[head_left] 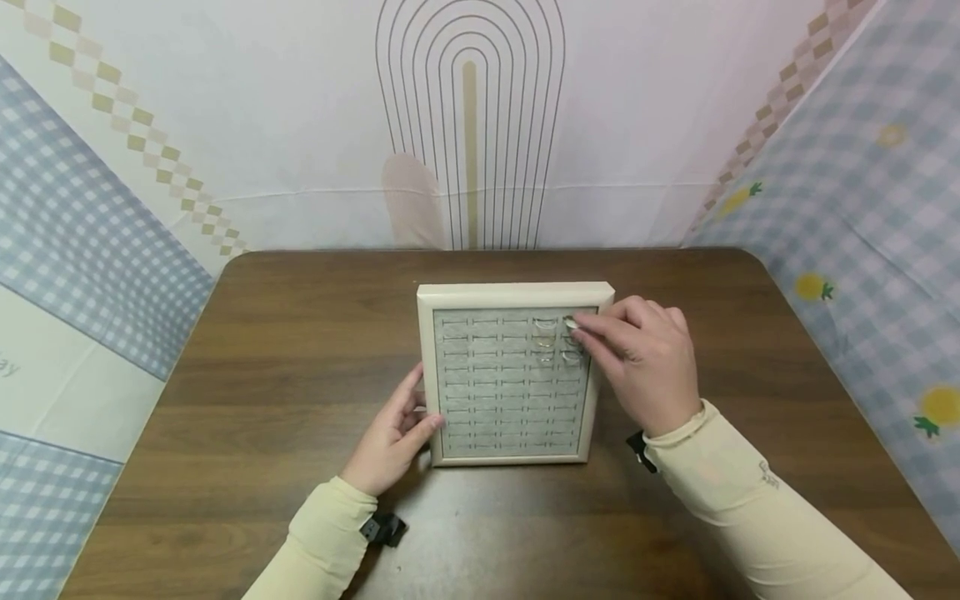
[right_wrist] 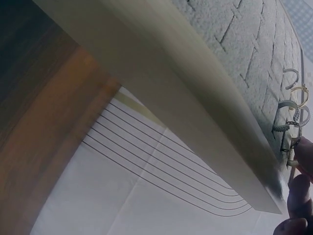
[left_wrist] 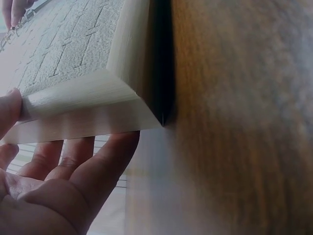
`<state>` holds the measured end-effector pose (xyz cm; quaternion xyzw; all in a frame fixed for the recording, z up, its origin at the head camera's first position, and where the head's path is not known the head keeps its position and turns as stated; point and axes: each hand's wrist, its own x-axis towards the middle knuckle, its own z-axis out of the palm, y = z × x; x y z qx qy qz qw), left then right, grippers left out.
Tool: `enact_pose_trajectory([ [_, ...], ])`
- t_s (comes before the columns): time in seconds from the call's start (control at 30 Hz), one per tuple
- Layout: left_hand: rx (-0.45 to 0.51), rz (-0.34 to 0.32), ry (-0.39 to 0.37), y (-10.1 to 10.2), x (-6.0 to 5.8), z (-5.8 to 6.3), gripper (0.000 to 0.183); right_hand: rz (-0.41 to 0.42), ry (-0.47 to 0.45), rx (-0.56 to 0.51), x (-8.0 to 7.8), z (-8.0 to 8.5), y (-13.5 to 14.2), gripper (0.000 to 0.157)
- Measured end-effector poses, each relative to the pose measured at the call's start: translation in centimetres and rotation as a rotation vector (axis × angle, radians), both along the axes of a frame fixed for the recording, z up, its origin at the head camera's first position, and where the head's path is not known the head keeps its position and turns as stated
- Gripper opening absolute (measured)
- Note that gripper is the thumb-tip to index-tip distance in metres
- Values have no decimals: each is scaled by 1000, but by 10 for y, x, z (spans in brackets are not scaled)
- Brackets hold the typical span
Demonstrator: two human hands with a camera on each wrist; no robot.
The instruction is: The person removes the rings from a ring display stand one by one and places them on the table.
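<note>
A ring display board [head_left: 517, 295] with a cream frame and a grey felt insert stands leaning on the table. Rows of slits cover the felt. At the board's left edge my left hand [head_left: 393, 442] grips the frame, thumb on the front and fingers behind, as the left wrist view shows too. My right hand [head_left: 651, 367] pinches a ring [head_left: 570, 322] between thumb and forefinger at the top slit of the rightmost column. Several other rings [head_left: 544, 342] sit in the upper slits of the two right-hand columns. In the right wrist view the fingertips [right_wrist: 299, 188] partly hide the pinched ring.
The brown wooden table [head_left: 300, 333] has rounded back corners. Behind it hangs a white cloth [head_left: 300, 125] printed with arches, and blue checked cloth [head_left: 862, 208] hangs at both sides. A black wrist strap [head_left: 384, 528] shows at the left sleeve.
</note>
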<state>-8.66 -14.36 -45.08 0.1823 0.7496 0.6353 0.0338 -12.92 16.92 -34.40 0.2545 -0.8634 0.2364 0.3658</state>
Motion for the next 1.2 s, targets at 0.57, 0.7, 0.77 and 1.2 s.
enact_pose_trajectory([
  [0.57, -9, 22, -45, 1, 1, 2, 77, 7, 37, -16, 0, 2, -2, 16],
  [0.7, -12, 25, -52, 1, 2, 2, 77, 7, 25, 15, 1, 2, -1, 14],
  [0.77, -15, 24, -60, 1, 2, 3, 77, 9, 21, 24, 2, 2, -1, 14],
  [1.2, -14, 45, -76, 2, 3, 5, 76, 23, 41, 15, 2, 4, -1, 16],
])
